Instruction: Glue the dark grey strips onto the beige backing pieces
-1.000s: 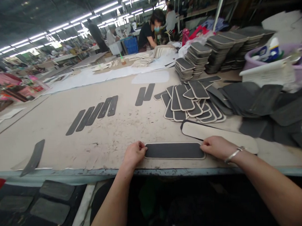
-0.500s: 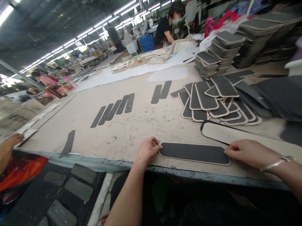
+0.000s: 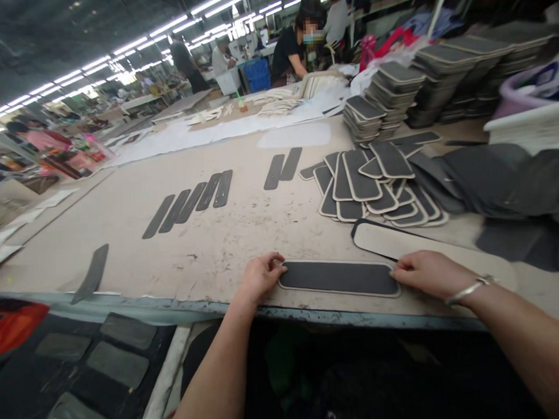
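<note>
Pinching the dark panel (image 3: 340, 277) at its two ends, the left hand (image 3: 263, 277) and right hand (image 3: 428, 271) both keep their fingertips closed on it, as they did a second ago. It seems to lie flat at the lower centre of the frame, near the table edge (image 3: 349, 316). Mainly the view has swung, sliding things leftward over the last half second, so work on this piece appears no further along. A pale-topped strip (image 3: 392, 238) passes behind the right hand; above it sits a loose pile of rimmed panels (image 3: 359, 175), and left of centre dark strips (image 3: 191, 203) lie slanted on the tabletop (image 3: 243, 236)
</note>
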### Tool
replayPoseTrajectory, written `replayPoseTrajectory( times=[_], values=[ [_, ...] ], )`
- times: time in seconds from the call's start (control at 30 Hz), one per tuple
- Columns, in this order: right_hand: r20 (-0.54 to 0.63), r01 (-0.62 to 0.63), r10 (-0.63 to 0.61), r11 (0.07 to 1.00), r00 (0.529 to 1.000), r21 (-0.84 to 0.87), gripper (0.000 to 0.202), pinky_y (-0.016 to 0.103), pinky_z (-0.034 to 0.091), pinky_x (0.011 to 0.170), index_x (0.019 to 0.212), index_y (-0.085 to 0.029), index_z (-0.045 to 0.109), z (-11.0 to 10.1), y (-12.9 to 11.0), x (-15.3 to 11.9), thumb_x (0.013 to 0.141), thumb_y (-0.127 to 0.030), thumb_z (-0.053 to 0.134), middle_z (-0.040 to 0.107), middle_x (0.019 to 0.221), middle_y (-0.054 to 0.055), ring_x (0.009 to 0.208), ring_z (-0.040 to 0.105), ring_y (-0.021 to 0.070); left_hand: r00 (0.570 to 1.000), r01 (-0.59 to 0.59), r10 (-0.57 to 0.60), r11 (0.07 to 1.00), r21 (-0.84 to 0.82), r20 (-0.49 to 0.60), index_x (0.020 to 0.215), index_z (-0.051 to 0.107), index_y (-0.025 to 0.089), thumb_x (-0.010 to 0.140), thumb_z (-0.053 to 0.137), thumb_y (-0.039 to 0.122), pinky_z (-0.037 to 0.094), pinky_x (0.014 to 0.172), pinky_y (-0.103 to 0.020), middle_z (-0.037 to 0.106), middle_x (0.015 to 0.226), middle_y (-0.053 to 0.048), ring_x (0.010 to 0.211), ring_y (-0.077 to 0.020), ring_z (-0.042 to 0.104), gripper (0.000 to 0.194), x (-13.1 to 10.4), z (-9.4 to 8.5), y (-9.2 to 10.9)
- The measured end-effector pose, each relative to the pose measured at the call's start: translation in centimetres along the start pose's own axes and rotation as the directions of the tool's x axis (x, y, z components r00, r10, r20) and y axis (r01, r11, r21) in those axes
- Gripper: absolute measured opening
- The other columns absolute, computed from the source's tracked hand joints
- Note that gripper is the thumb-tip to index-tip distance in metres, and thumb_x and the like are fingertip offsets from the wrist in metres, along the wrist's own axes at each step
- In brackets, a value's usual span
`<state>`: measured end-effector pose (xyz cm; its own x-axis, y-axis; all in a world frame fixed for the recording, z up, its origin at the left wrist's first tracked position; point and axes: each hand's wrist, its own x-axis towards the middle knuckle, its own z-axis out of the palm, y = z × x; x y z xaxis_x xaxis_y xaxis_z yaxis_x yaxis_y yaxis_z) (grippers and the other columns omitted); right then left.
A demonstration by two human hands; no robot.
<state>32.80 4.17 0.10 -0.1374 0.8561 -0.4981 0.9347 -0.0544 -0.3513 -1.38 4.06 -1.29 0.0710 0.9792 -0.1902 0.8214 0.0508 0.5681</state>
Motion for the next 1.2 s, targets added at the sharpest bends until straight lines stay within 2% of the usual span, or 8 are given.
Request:
replayPoseTrajectory(
  times=[0.3,0.53,0.77,0.97,1.1,1.2],
  values=[
    [0.025,-0.037,0.035,0.996,0.999,0.082,0.021,0.022,0.034,0.047,0.058,-0.019,0.059,-0.3,-0.7,-0.5,0.071,-0.031,0.047,0.06,0.052,0.0,0.046,0.053,0.0116,0.996,0.095,-0.094,0.994,-0.052,0.005,0.09,0.064,0.021,0.07,0.06,0.031,0.037,0.054,-0.02,0.058,0.064,0.002,0.059,-0.0112,0.053,0.023,0.6,0.4,-0.3],
    [0.015,-0.043,0.041,0.996,0.999,0.083,0.019,0.021,0.035,0.047,0.058,-0.019,0.059,-0.3,-0.7,-0.5,0.069,-0.028,0.046,0.06,0.051,-0.001,0.046,0.053,0.011,0.995,0.1,-0.101,0.995,-0.022,-0.012,0.089,0.065,0.02,0.07,0.06,0.029,0.037,0.055,-0.021,0.058,0.065,0.001,0.061,-0.0117,0.054,0.021,0.8,0.6,-0.4],
    [-0.018,-0.018,0.018,1.0,1.0,0.013,0.021,0.022,0.032,0.047,0.056,-0.019,0.058,-0.1,-0.7,-0.3,0.07,-0.027,0.044,0.059,0.051,0.0,0.046,0.052,0.0113,0.998,0.069,-0.069,0.998,0.009,-0.01,0.088,0.064,0.02,0.073,0.057,0.028,0.038,0.058,-0.021,0.061,0.069,0.0,0.063,-0.0126,0.055,0.018,0.7,0.7,-0.3],
    [0.017,-0.022,0.021,0.999,1.0,0.032,0.029,0.023,0.035,0.051,0.059,-0.018,0.06,0.0,-0.3,-0.2,0.076,-0.031,0.041,0.06,0.054,0.003,0.049,0.054,0.0126,0.998,0.065,-0.064,0.997,0.047,-0.025,0.089,0.061,0.021,0.073,0.057,0.028,0.035,0.055,-0.022,0.057,0.064,0.002,0.06,-0.0121,0.053,0.018,0.4,0.5,0.2],
    [-0.061,0.023,-0.034,0.983,0.998,-0.181,0.03,0.027,0.036,0.057,0.06,-0.017,0.058,-0.5,0.6,-0.2,0.079,-0.023,0.036,0.063,0.067,0.008,0.06,0.057,0.0165,0.998,0.065,-0.064,0.997,0.037,-0.015,0.089,0.059,0.022,0.072,0.058,0.027,0.033,0.053,-0.021,0.057,0.064,0.003,0.059,-0.0113,0.052,0.018,0.4,0.4,0.2],
    [-0.214,-0.026,-0.034,0.962,0.976,-0.273,0.032,0.031,0.036,0.059,0.069,-0.017,0.059,-1.0,0.3,-0.7,0.083,-0.033,0.036,0.062,0.073,0.01,0.067,0.057,0.0222,0.999,0.044,-0.044,0.998,0.053,0.0,0.088,0.058,0.022,0.072,0.059,0.027,0.031,0.053,-0.021,0.057,0.063,0.004,0.059,-0.0113,0.052,0.017,0.4,0.2,0.4]
  ],
)
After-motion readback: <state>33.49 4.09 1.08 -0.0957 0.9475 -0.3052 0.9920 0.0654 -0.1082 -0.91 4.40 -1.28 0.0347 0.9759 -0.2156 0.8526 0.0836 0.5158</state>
